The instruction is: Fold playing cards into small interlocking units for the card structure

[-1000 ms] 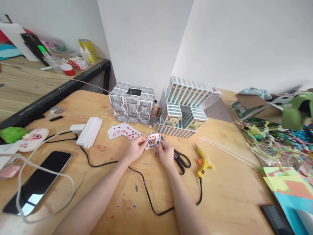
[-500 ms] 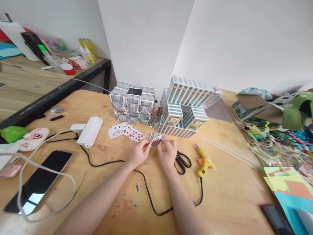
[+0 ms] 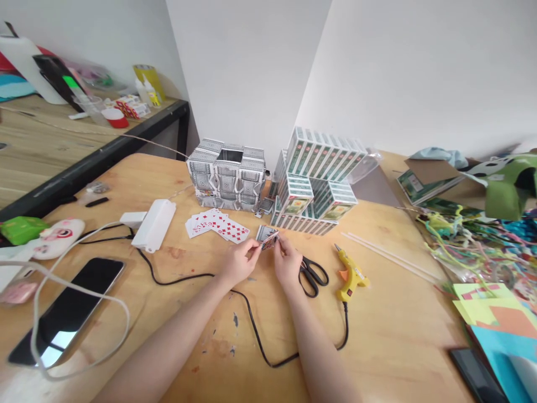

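Between both hands a small playing card is held just above the table. My left hand pinches its left edge, and my right hand pinches its right edge. A card stack lies right behind it. Face-up diamond cards are fanned to the left of the hands. Farther back stands a hollow block structure covered in grey-patterned cards. To its right rises a stack of green-and-white card boxes. Black scissors lie beside my right hand.
A yellow glue gun with a black cable lies right of the scissors. Clear sticks lie behind it. On the left are a white adapter and a phone; yarn and coloured paper are at the right.
The held card has tilted a little, and the fingers of my right hand have shifted and drawn closer together around its edge. The camera view has moved very slightly.
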Tool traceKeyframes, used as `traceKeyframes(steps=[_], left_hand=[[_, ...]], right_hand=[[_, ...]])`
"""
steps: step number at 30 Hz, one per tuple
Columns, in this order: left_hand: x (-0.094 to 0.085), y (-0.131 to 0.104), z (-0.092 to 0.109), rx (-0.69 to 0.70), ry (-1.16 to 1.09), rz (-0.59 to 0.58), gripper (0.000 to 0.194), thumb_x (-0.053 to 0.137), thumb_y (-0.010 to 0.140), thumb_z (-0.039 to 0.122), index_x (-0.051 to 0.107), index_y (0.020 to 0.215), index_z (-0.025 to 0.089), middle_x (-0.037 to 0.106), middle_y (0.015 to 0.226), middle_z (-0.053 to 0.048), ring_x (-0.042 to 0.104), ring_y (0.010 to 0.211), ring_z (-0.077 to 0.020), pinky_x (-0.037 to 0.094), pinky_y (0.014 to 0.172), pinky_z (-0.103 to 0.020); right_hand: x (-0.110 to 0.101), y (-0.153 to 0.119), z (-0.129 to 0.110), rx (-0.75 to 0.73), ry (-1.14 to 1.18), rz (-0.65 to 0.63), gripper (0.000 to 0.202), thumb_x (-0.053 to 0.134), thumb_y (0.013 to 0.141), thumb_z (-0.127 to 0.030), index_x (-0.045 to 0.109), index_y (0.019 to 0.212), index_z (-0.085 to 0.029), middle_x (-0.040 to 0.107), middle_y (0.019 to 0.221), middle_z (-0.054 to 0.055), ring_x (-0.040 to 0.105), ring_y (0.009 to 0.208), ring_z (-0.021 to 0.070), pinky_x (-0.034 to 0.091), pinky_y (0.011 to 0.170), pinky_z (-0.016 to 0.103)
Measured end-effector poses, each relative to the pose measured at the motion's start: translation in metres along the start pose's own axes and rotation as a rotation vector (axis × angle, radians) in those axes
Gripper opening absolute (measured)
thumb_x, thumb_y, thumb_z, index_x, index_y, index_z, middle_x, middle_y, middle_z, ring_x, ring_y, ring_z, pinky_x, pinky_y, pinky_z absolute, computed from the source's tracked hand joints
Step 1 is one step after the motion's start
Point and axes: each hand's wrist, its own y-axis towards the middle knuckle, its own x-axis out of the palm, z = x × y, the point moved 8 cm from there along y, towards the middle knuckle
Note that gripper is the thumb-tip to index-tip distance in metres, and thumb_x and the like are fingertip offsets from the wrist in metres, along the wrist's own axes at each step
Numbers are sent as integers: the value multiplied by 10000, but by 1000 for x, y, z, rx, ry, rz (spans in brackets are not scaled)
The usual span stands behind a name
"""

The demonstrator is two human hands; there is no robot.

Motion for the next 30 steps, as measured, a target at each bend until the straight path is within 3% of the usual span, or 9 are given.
traceKeyframes(steps=[10,19,22,25,27,30], left_hand=[[5,-9,21,198,174,17,124,459,824,173,537,729,192,618,629,8,564,541,-103,413,553,-210],[1,-10,24,233,231,73,116,465,822,157,535,737,192,609,589,9,575,524,-108,424,539,-213],[-5,-7,19,170,200,115,85,469,828,176,548,800,189,653,668,-8,606,569,-114,449,566,-214],[-7,-5,12,94,133,139,81,472,831,201,551,820,187,670,713,-17,624,596,-115,465,576,-209],[-8,-4,8,48,90,153,81,478,831,217,550,811,186,668,709,-16,627,599,-115,466,554,-199],[-9,-3,4,14,47,154,90,480,829,228,549,789,187,667,711,-13,630,607,-114,469,550,-192]], right_hand=[[-9,-6,-15,-38,-137,103,304,414,874,-309,652,1010,-178,713,899,64,674,741,181,507,692,265],[-16,-11,-21,-146,-198,268,273,434,867,-297,648,967,-159,715,854,87,681,737,181,520,677,260],[-16,-8,-20,-123,-112,221,272,452,849,-271,616,1034,-159,702,930,95,675,817,195,523,745,294],[-10,-2,-20,-100,24,73,359,473,823,-249,533,1166,-158,685,985,85,658,892,189,516,798,301],[-3,1,-18,-76,80,-32,321,470,818,-247,567,1113,-166,683,985,76,660,876,183,520,792,295],[2,4,-11,-28,99,-92,257,452,822,-258,625,993,-172,689,962,74,664,836,182,523,780,296]])
